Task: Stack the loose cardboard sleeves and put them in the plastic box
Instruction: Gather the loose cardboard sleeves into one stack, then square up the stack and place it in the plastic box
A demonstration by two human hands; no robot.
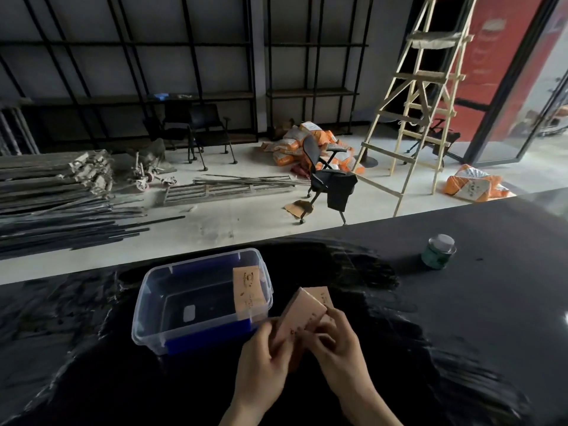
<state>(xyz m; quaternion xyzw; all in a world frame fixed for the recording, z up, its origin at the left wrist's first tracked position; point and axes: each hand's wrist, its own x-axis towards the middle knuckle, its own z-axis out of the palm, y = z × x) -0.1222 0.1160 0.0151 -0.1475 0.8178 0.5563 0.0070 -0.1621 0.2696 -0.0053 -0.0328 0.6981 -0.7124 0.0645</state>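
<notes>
Standing just beyond the fingers, to their left, the plastic box (159, 305) already held one sleeve (248, 291) against its right wall. Both hands — left hand (264, 355), right hand (333, 339) — were closed around the cardboard stack (302, 315). Squaring its edges between the fingertips first would likely help — then lowering it in flat.

Small green jar (438, 252) on black table (491, 302), wooden ladder (421, 96), office chair (325, 176), orange sacks (473, 184), metal rods (61, 222)
</notes>
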